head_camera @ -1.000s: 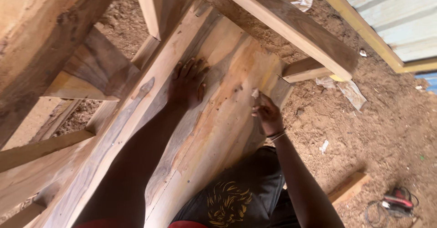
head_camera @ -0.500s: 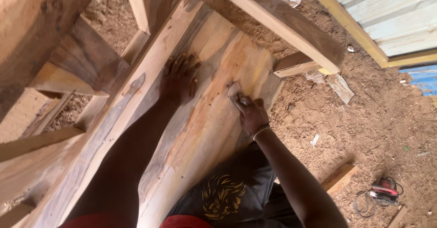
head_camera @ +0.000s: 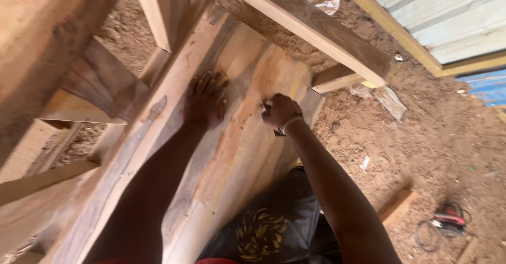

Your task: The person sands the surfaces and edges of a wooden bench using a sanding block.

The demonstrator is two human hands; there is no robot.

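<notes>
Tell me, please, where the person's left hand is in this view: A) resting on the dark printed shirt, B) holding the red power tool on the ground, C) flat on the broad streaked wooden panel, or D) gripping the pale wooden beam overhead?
C: the left hand lies palm down, fingers spread, on the broad streaked wooden panel, beside the right hand, which is closed into a fist.

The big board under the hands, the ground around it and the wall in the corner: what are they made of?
The board looks like bare, unvarnished wood: streaky brown and orange grain, matt surface. The left hand lies flat on it; the right hand presses on it too. The ground seems to be loose reddish dirt mixed with sawdust. The wall looks like pale ribbed sheet, possibly metal.
</notes>
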